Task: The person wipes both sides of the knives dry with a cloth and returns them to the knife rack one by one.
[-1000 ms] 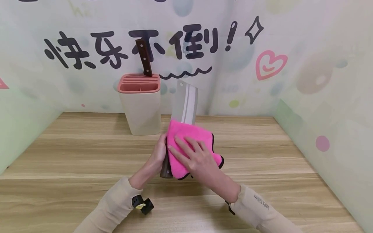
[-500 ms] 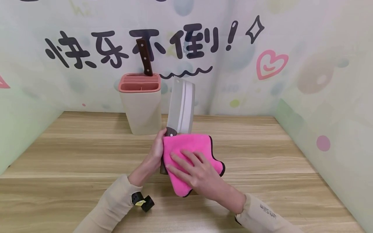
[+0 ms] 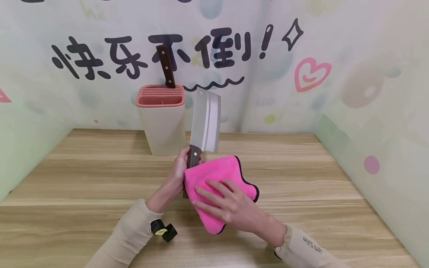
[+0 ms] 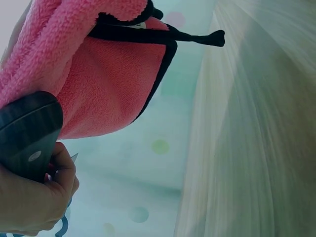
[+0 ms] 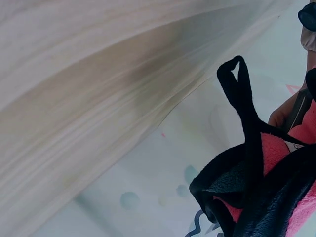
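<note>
My left hand (image 3: pixel 175 172) grips the dark riveted handle of a cleaver (image 3: pixel 203 121), its broad blade pointing up and away. A pink cloth (image 3: pixel 219 169) with black edging covers the lower handle. My right hand (image 3: pixel 231 207) holds the cloth from above with fingers spread over it; the thumb is hidden. In the left wrist view, curled fingers (image 4: pixel 61 170) wrap the handle, and the cloth (image 4: pixel 108 89) drapes beside its butt end. In the right wrist view, the cloth (image 5: pixel 274 153) shows its dark underside and a black hanging loop (image 5: pixel 242 94).
A cream knife block (image 3: pixel 162 130) with a coral slotted top stands at the back, left of the blade. One brown-handled knife (image 3: pixel 166 67) is in it. The wooden table (image 3: pixel 285 175) meets printed walls at the back and sides.
My right hand and the cloth have slid down off the blade toward me, baring the blade and upper handle. The cleaver has shifted slightly left.
</note>
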Demonstrator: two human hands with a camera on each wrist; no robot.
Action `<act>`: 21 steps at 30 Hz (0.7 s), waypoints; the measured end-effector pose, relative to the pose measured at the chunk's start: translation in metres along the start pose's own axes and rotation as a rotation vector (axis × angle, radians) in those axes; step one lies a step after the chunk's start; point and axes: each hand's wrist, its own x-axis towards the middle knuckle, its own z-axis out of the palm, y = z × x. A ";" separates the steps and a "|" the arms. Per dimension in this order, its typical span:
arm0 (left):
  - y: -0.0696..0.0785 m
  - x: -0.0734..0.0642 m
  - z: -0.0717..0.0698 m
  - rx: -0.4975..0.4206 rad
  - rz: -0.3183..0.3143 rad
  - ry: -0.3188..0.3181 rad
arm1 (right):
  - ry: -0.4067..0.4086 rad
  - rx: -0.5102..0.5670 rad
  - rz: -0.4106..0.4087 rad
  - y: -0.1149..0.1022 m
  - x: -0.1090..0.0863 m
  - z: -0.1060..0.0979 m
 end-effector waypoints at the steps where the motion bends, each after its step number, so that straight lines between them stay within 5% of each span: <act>1: 0.000 0.000 0.000 0.000 0.002 0.002 | -0.002 -0.003 -0.002 0.000 0.000 0.000; 10: -0.005 0.001 0.000 0.059 0.040 0.040 | -0.037 -0.037 0.006 0.001 0.001 -0.001; 21: -0.011 -0.001 0.002 0.210 0.121 0.084 | -0.044 -0.007 0.125 0.006 0.007 0.002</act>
